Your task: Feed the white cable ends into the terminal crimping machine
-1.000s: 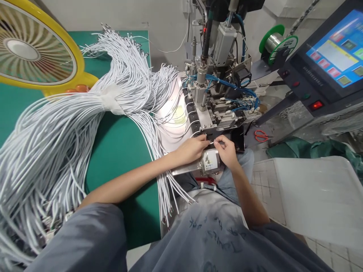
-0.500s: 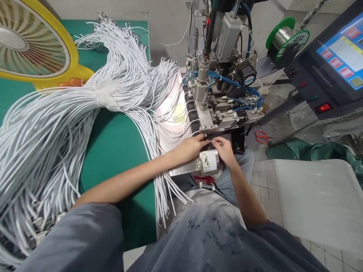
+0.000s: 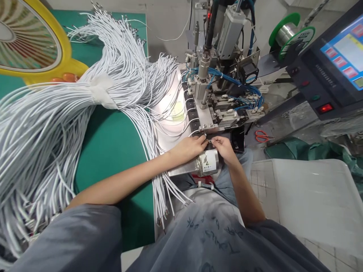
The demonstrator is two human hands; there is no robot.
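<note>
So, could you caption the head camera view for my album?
Left hand and right hand close together at a machine, beside white cables bundled on a green table.

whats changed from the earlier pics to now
The right hand has edged slightly left, toward the left hand. The view has shifted too, so the fan and screen are cut off more at the picture's sides. No visible taking hold or letting go; the piece at the fingertips is too small to make out. Cables, machine and scissors seem unmoved.
</note>
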